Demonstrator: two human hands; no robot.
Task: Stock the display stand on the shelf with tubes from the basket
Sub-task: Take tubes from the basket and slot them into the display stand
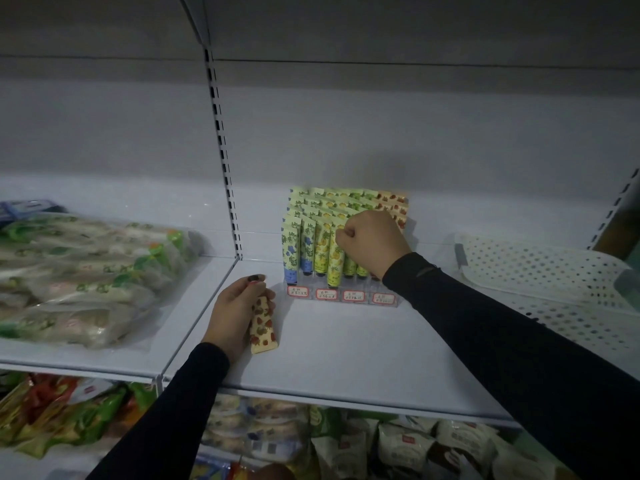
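- Left hand point(232, 310) — fingers curled round a cream strawberry-print plastic tube point(263, 325), dark cap up, long axis running 12 to 6 o'clock.
- Clear acrylic display stand point(343, 296) lies at 2 o'clock from that grip, near.
- Right hand point(371, 241) — fist pressed together at the stand's tubes; whether it pinches one, cannot tell.
- White perforated plastic basket point(540, 271) sits at 3 o'clock.

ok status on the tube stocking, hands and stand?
Left hand holds a strawberry tube over the shelf. Right hand pinches a yellow tube at the display stand. Nothing blocking.
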